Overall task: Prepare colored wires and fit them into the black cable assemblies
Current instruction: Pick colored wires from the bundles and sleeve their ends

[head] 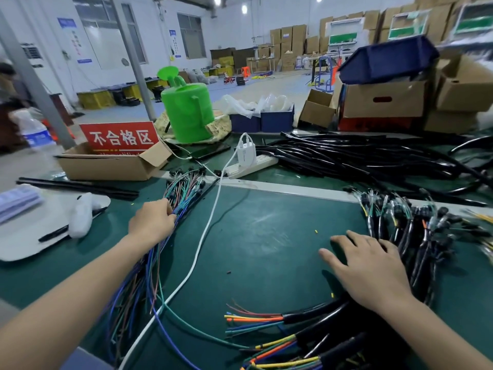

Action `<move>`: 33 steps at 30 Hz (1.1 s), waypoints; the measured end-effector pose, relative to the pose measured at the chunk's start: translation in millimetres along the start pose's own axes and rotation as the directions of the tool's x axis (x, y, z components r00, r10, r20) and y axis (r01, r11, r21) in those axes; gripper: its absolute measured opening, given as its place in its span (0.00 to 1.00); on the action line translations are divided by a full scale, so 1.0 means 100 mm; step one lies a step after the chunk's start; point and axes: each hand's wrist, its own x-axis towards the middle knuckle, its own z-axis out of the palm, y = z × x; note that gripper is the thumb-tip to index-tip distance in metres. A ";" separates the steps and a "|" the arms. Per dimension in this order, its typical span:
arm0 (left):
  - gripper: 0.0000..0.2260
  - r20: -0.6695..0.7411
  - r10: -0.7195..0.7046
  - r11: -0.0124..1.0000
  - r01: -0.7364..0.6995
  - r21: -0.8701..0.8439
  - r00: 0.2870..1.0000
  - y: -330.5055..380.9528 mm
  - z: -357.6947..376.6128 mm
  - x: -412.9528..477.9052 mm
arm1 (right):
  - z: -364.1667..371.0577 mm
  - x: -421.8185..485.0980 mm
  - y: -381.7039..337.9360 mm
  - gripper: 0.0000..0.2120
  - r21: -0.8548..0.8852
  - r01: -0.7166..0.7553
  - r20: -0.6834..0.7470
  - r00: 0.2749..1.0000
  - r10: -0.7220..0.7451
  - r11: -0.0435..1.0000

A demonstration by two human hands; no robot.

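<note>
A long bundle of thin colored wires point(184, 193) with small black end caps lies on the green mat point(266, 236) at the left. My left hand point(152, 222) has its fingers curled into this bundle and grips some of the wires. Flat on the mat at the right, fingers spread, lies my right hand point(370, 271), holding nothing. Beside it sits a heap of black cable assemblies point(416, 231) with connectors. Nearer me lie black sheathed cables point(314, 316) with colored wire ends fanning out to the left.
A white cord point(202, 236) runs across the mat from a power strip point(253, 164). Behind are a cardboard box with a red sign point(120, 156), a green watering can point(186, 113), a pile of black tubing point(360, 156), blue bins and cartons. A white tray point(40, 225) lies at the left.
</note>
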 end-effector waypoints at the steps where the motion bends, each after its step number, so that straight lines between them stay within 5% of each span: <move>1: 0.04 -0.033 0.004 1.000 -0.004 0.007 0.999 0.00 -0.01 0.00 | 0.00 0.00 0.00 0.25 0.001 0.000 -0.002 1.000 0.000 1.000; 8: 0.06 -0.421 0.062 0.993 -0.097 -0.063 0.905 -0.07 -0.21 0.06 | 0.02 -0.01 0.01 0.25 0.013 0.002 -0.017 1.000 -0.001 1.000; 10: 0.08 -0.540 -0.004 0.959 -0.150 -0.240 0.841 -0.03 -0.28 0.06 | 0.03 0.00 0.01 0.24 0.017 0.001 -0.017 1.000 -0.001 1.000; 13: 0.08 -0.624 -0.215 0.725 -0.305 -0.617 0.752 0.07 -0.45 0.06 | 0.03 0.00 0.02 0.24 0.026 0.000 -0.022 1.000 0.000 1.000; 17: 0.06 -0.740 -0.204 0.471 -0.598 -0.648 0.641 0.21 -0.75 -0.02 | 0.04 0.00 0.02 0.23 0.028 -0.001 -0.033 0.999 0.002 1.000; 24: 0.11 -0.388 0.169 0.429 -0.422 -0.799 0.906 0.61 -0.55 -0.46 | 0.03 -0.01 0.01 0.24 0.042 0.001 -0.034 0.999 0.000 0.999; 28: 0.09 -0.286 0.318 0.424 -0.405 -0.810 0.904 0.89 -0.40 -0.68 | 0.03 -0.02 0.02 0.24 0.063 0.007 -0.034 0.999 -0.005 0.998; 33: 0.07 -0.065 0.502 0.663 -0.432 -0.612 0.862 0.87 -0.29 -0.71 | 0.03 -0.03 0.03 0.23 0.059 0.023 -0.049 0.999 -0.020 0.998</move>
